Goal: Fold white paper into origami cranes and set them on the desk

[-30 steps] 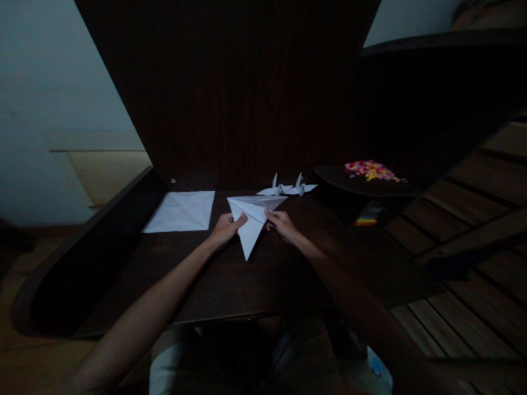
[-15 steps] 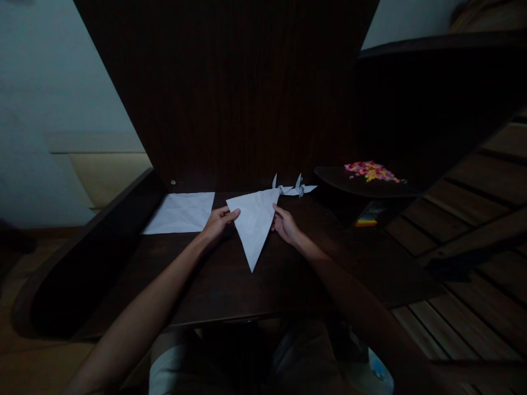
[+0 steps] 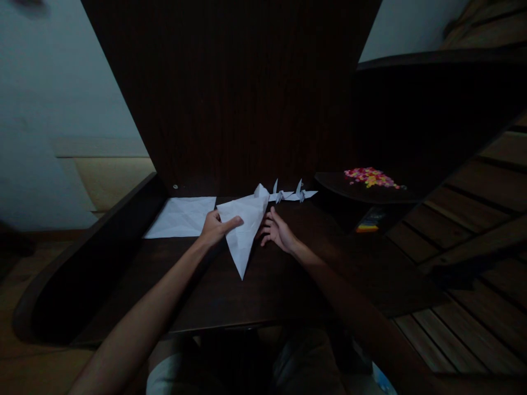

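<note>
A folded sheet of white paper (image 3: 244,226), shaped like a kite with its point toward me, is held above the dark desk (image 3: 197,296). My left hand (image 3: 217,226) grips its left edge, thumb on top and fingers beneath. Beside the right edge, my right hand (image 3: 278,229) has its fingers apart; some fingertips lie close to or behind the paper, and contact is hard to make out. Two folded paper cranes (image 3: 302,194) stand behind at the desk's back. To the left lies a creased white sheet (image 3: 179,216).
On a small rounded shelf (image 3: 349,189) at the right sits a heap of pink, red and yellow small pieces (image 3: 373,176). A stack with yellow and orange edges (image 3: 367,227) is under it. A raised side panel (image 3: 82,263) bounds the desk's left.
The folded paper has shifted slightly left and tilted, its upper right corner now lifting. My right hand has let go of the right edge and spread its fingers.
</note>
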Available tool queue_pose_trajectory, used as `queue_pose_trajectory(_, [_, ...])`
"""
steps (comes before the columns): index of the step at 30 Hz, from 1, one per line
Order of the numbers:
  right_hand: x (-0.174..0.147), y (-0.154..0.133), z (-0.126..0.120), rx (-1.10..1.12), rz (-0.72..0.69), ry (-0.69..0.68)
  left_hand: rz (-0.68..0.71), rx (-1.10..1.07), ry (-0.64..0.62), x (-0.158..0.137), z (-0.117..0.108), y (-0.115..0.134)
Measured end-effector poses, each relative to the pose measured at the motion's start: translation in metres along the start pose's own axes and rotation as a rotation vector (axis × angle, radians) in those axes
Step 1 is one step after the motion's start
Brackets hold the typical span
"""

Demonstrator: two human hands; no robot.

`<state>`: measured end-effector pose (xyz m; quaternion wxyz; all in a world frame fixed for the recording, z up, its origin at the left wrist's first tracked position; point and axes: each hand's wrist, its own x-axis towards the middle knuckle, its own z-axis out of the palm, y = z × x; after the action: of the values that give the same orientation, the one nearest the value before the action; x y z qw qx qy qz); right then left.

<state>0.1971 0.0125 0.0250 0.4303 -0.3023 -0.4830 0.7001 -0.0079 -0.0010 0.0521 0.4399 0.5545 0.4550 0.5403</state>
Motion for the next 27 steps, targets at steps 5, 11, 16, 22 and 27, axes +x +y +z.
queue_pose_trajectory(5, [-0.002,-0.003,-0.001,0.059,0.218,-0.107,0.025,0.066,-0.120,-0.005,0.010,-0.001])
queue_pose_trajectory(11, [-0.004,-0.010,-0.009,0.115,0.368,-0.142,0.008,0.136,-0.293,-0.009,0.015,-0.006])
queue_pose_trajectory(16, [-0.006,-0.011,-0.010,0.084,0.400,-0.026,-0.001,0.151,-0.405,-0.016,0.019,-0.002])
queue_pose_trajectory(22, [-0.009,-0.016,-0.013,0.111,0.406,-0.048,0.013,0.170,-0.395,-0.021,0.028,-0.002])
queue_pose_trajectory(27, [-0.004,-0.016,-0.018,0.072,0.378,0.036,-0.032,0.132,-0.379,-0.023,0.030,-0.002])
